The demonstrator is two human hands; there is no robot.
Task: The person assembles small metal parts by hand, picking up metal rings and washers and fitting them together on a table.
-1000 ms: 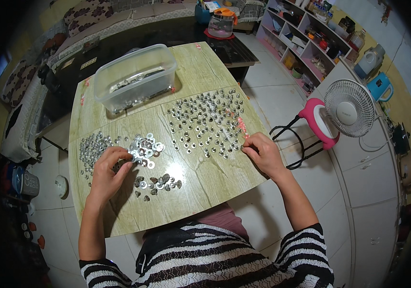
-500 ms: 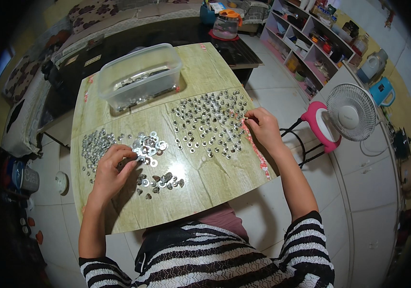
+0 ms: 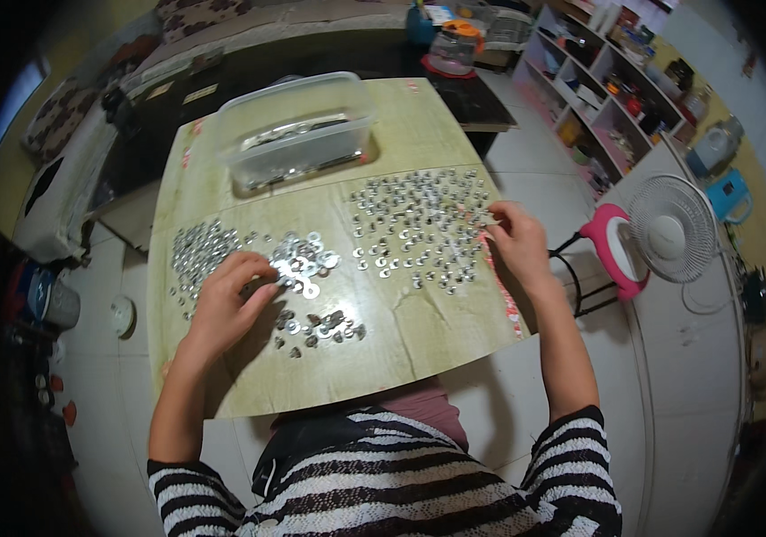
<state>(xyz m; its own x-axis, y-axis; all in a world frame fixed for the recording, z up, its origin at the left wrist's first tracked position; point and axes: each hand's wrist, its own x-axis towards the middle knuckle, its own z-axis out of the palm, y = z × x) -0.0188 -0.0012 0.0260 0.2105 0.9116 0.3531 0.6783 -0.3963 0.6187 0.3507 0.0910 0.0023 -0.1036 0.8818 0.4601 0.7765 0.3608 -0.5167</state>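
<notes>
My left hand point(image 3: 238, 300) is over the table's left half, its thumb and forefinger curled close together at the edge of a heap of flat metal washers point(image 3: 311, 259). Any small piece between those fingertips is too blurred to name. At the right table edge my right hand point(image 3: 519, 243) has its fingertips pinched beside many small metal bolts point(image 3: 419, 233), mostly standing on their heads; what it pinches is hidden. Left of the washers lies a pile of small shiny nuts point(image 3: 204, 255). Nearer me is a loose group of darker fasteners with washers point(image 3: 316, 333).
A clear plastic tub point(image 3: 298, 148) with metal pieces inside stands at the far side of the pale wood-patterned table point(image 3: 356, 358). Behind is a black table point(image 3: 302, 54) with an orange-lidded jug point(image 3: 453, 46). A pink and white fan point(image 3: 665, 228) stands to the right.
The whole view has shifted, so the table appears farther right and slightly higher, with some blur. Both hands keep nearly the same places over the table and a similar finger pose.
</notes>
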